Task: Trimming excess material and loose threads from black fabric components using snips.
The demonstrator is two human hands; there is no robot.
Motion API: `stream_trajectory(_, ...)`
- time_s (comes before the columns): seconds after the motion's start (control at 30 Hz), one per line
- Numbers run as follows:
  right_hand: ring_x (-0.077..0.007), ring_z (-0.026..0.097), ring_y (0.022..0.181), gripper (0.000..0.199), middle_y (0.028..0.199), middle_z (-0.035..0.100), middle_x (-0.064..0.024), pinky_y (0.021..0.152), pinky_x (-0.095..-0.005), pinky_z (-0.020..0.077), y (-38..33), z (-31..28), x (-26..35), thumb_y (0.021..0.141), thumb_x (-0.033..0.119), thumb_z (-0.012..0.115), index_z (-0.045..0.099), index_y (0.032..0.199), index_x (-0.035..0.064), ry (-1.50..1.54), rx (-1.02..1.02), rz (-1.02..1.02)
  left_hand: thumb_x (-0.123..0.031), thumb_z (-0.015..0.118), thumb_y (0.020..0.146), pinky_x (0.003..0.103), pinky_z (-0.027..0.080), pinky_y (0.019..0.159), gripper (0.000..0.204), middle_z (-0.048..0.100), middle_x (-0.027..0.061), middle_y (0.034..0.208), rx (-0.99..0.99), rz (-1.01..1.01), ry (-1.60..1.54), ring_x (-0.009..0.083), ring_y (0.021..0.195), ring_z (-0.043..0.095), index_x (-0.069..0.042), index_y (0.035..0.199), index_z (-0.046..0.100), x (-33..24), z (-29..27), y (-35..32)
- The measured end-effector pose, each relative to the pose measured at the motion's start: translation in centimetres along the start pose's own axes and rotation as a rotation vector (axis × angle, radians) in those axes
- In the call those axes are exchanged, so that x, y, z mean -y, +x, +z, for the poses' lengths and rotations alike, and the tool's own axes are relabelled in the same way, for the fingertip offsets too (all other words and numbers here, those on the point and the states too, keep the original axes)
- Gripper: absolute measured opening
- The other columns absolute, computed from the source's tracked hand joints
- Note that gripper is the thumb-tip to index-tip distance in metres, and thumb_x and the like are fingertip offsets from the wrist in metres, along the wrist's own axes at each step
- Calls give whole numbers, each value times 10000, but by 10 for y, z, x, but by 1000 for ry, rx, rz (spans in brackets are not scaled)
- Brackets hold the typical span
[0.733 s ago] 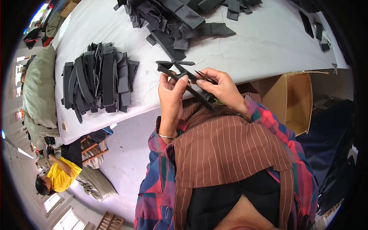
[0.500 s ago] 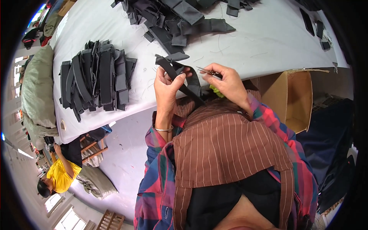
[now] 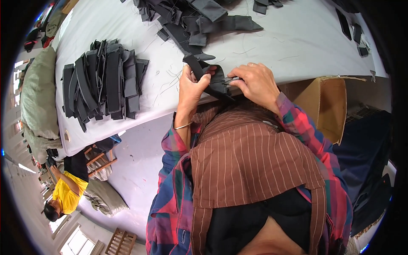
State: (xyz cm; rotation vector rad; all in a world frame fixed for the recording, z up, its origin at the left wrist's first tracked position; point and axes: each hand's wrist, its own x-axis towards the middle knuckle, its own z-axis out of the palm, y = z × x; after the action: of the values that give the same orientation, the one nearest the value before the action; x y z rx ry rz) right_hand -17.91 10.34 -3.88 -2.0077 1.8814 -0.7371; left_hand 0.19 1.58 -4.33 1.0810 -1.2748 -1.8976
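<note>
My left hand (image 3: 193, 87) is closed on a dark grey fabric strip (image 3: 196, 67), pinched between thumb and fingers over the table's near edge. The strip folds round, and its lower end hangs in front of my apron. In my right hand (image 3: 256, 82) are small thread snips (image 3: 231, 79), their blades pointing left and reaching the strip's edge. Part of their handle is hidden by my fingers. A loose heap of dark grey fabric pieces (image 3: 208, 27) lies just beyond my hands. To the left stands a neat row of stacked dark strips (image 3: 104, 80).
Loose threads lie on the white-covered table (image 3: 297, 51). An open cardboard box (image 3: 330, 108) is under its right edge. Dark flat items (image 3: 342, 24) sit at the far right. A large pale sack (image 3: 39, 93) is at the left, with a person in yellow (image 3: 68, 193) beyond.
My right hand has turned over and brought the snips left against the strip. My left hand has shifted slightly right with the strip. The yellow-green piece below my right hand is now out of sight.
</note>
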Motion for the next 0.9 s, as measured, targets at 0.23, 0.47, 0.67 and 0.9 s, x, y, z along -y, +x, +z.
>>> stream_trajectory(0.23, -235, 603, 754, 116, 767, 654, -24, 671, -378, 416, 7, -3, -4, 784, 221, 683, 640, 836, 127, -28, 29, -27, 16, 565, 801, 271, 473, 865, 357, 647, 130, 1054, -10, 5, 39, 153, 960, 614, 33, 1143, 465, 0, 3, 1)
stream_trajectory(0.47, -243, 589, 756, 131, 780, 650, -24, 680, -372, 411, 14, -7, -14, 772, 202, 688, 635, 851, 113, -13, 73, -78, 15, 575, 799, 270, 480, 851, 361, 647, 134, 1057, -25, 23, 71, 153, 935, 622, 42, 1139, 459, 2, 7, 3)
stream_trajectory(0.67, -211, 533, 743, 127, 789, 639, 12, 685, -343, 352, 19, -4, -23, 761, 205, 700, 634, 841, 132, -36, 94, -203, 1, 579, 801, 267, 481, 844, 311, 658, 138, 1019, -7, 45, 104, 149, 928, 625, 36, 1090, 470, 6, 6, 7)
stream_trajectory(0.9, -197, 497, 743, 142, 783, 622, 36, 710, -324, 334, 21, -1, -33, 745, 218, 711, 647, 857, 158, -44, 72, -324, -9, 580, 800, 267, 478, 839, 282, 661, 139, 1003, -5, 41, 95, 155, 933, 625, 35, 1057, 472, 10, 4, 9)
